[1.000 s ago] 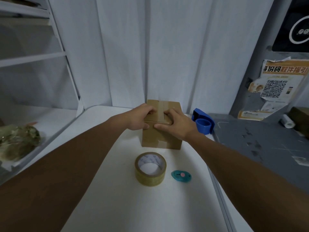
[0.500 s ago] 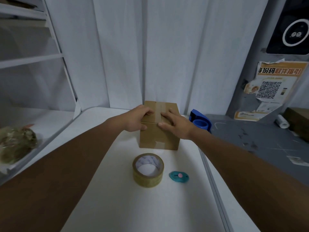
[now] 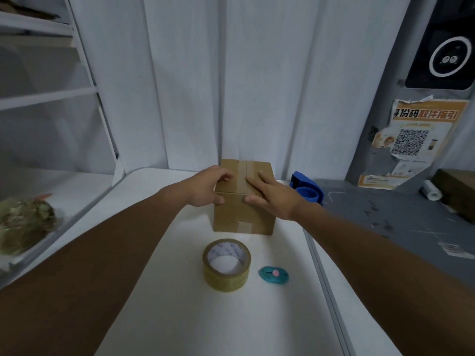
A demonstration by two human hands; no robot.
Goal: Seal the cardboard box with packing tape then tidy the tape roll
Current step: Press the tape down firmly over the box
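Note:
A small brown cardboard box (image 3: 231, 217) stands at the far end of the white table (image 3: 180, 317), its flaps closed and a strip of tape along the top seam. My left hand (image 3: 208, 187) grips the box's top left edge, fingers curled over it. My right hand (image 3: 272, 195) lies flat on the top right, fingers pressing on the tape, thumb at the front edge. A roll of tan packing tape (image 3: 226, 264) lies flat on the table in front of the box, with no hand on it.
A small teal cutter (image 3: 274, 274) lies right of the roll. A blue tape dispenser (image 3: 307, 187) sits right of the box, beside a grey surface (image 3: 398, 227). White shelving (image 3: 46, 98) stands left, with a clear bag of greenish stuff (image 3: 23, 224).
My right hand's fingers have slid further back along the taped seam on the box top. The left hand keeps its hold. The view has shifted slightly.

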